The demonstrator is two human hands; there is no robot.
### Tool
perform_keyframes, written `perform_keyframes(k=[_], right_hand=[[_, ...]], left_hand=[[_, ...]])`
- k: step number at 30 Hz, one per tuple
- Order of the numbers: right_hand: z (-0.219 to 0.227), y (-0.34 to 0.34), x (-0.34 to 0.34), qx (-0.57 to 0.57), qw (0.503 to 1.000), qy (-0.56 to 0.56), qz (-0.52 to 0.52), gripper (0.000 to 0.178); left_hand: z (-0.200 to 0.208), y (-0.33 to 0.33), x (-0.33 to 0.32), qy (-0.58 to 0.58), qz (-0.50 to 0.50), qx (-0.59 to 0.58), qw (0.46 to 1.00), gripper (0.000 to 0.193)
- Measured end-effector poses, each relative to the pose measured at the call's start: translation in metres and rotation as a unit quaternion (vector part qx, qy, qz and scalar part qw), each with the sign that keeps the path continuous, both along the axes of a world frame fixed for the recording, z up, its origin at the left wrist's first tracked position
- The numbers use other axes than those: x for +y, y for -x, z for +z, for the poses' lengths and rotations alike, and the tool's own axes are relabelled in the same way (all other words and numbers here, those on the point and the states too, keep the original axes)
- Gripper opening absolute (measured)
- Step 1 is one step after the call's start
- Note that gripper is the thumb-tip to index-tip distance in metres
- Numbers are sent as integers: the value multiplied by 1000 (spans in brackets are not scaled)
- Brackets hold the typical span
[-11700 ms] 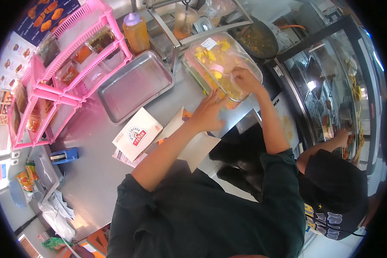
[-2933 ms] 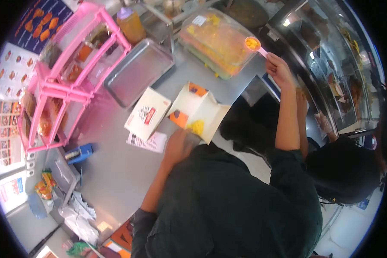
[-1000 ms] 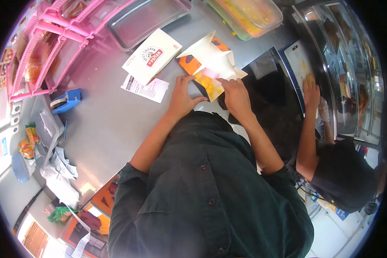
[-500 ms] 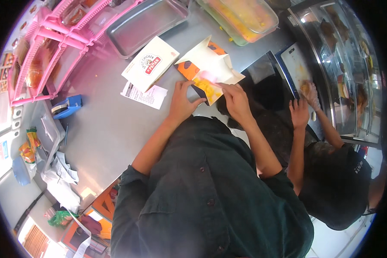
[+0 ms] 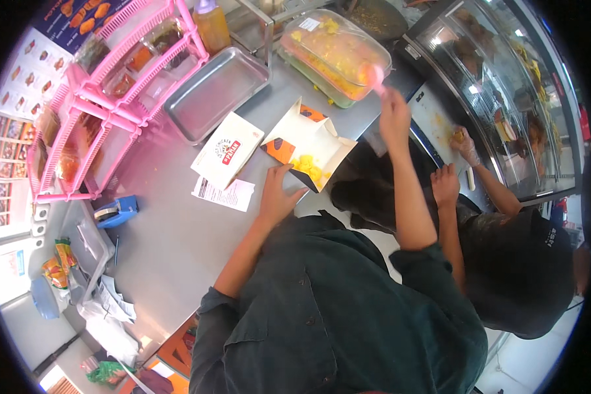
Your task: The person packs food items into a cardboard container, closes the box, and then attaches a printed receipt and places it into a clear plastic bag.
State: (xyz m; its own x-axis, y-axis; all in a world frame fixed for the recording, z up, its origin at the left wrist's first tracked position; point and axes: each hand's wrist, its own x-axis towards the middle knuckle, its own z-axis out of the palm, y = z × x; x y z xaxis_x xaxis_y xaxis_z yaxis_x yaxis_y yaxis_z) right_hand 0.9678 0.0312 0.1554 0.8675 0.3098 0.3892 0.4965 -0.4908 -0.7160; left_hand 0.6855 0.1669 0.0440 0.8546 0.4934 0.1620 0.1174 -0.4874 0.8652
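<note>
My left hand (image 5: 281, 194) is curled at the near left edge of an open takeaway box (image 5: 312, 138), fingertips against its side and thumb below. The box is white inside with orange and dark outer patterns; yellow food (image 5: 308, 167) lies at its near end. My right hand (image 5: 395, 121) is closed on the handle of a pink spoon (image 5: 375, 79). The spoon's head is at the near right rim of a clear and green plastic tub (image 5: 335, 59) of yellow food. Blur hides whether the spoon carries anything.
Left of the open box, a closed white box (image 5: 226, 150) overlaps a printed slip (image 5: 233, 197). Behind are a metal tray (image 5: 210, 92) and a pink rack (image 5: 105, 111). A blue tape dispenser (image 5: 119, 211) stands left. At right, a co-worker's gloved hand (image 5: 465, 146) works beside a glass display case (image 5: 499, 98).
My right hand has moved from the open box, up and right to the tub, taking the pink spoon along. My left hand stays at the box. The view has shifted slightly.
</note>
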Motion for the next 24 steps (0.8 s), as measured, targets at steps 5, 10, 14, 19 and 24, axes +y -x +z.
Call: perform_keyframes(k=[5,10,14,19,24], right_hand=[[-25,-128,-13,-74,979,179,-60,36],[6,-69,15,-202,965,131,-107,30],[11,33,31,-61,996,-31,55,23],[-22,150,45,39,976,-52,206,22],[-26,234,57,133,919,17,371,20]], left_hand=[[1,0,-3,36,-39,-18,998,70],[5,33,3,70,31,-12,997,63],[-4,74,3,104,131,8,986,49],[-22,116,6,119,228,66,964,22],[-30,164,13,32,216,92,972,24]])
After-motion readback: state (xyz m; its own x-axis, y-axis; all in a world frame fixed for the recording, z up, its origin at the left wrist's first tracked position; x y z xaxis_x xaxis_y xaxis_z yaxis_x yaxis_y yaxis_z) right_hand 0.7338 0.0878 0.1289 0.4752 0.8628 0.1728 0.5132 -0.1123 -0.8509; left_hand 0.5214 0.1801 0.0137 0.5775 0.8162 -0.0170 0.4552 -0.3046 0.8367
